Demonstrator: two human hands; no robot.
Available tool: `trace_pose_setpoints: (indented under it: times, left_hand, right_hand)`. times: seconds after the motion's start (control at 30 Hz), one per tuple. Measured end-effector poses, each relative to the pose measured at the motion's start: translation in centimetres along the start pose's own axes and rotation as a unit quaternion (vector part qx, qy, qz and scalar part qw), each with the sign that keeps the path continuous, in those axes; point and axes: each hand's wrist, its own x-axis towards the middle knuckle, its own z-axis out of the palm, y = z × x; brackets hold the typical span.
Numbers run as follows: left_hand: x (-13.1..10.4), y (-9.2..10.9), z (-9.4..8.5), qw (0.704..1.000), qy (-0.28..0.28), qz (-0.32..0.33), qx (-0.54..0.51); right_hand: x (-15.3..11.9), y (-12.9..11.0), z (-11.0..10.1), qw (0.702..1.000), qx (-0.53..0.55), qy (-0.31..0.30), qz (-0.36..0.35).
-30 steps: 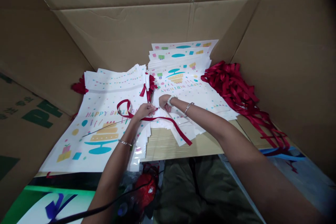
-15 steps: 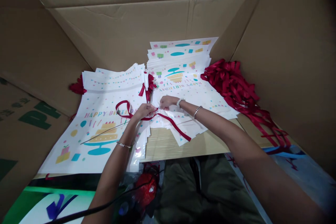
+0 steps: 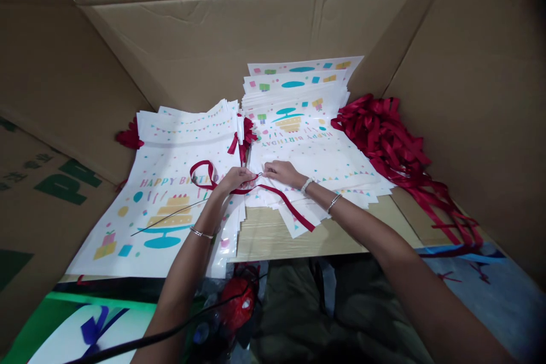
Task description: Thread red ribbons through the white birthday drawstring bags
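Observation:
My left hand (image 3: 237,180) is closed, pinching a long thin wire hook (image 3: 170,218) together with part of a red ribbon (image 3: 294,212). The wire slants down-left from the hand, and its small bent tip shows just past my fingertips. One part of the ribbon curls in a loop left of the hand; its other end trails down to the right. My right hand (image 3: 282,174) is closed beside the tip, over the right pile of white birthday-print bags (image 3: 307,153); what its fingers hold is hidden. Under my left hand lies the left pile of bags (image 3: 170,159).
A heap of red ribbons (image 3: 384,131) lies at the right. Cardboard walls (image 3: 205,28) enclose the back and sides. A black cable (image 3: 170,331) crosses my left forearm. A red bundle (image 3: 239,298) sits below the table edge.
My right hand has shifted slightly right and down from the wire tip, its wrist lower. The left hand keeps its pinch. The whole view has shifted slightly.

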Motion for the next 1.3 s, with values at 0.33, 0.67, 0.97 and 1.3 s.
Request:
trace_pose_setpoints:
  times: [0.33,0.67,0.97,1.3]
  left_hand:
    - [-0.3,0.5,1.1,0.999,-0.009,-0.031,-0.032]
    - [-0.2,0.3,1.5,0.999,0.0,-0.049,-0.008]
    - [-1.0,1.4,1.3,0.998,-0.022,-0.064,0.001]
    - [-1.2,1.3,0.7,0.997,-0.021,-0.071,-0.013]
  right_hand:
    - [-0.2,-0.1,0.4,0.999,-0.038,0.011,0.006]
    - [-0.3,0.0,0.4,1.0,-0.024,0.009,-0.001]
    - [-0.2,0.4,0.4,1.0,0.018,-0.002,-0.006]
    - [-0.5,0.2,0.4,0.999,0.034,0.019,-0.005]
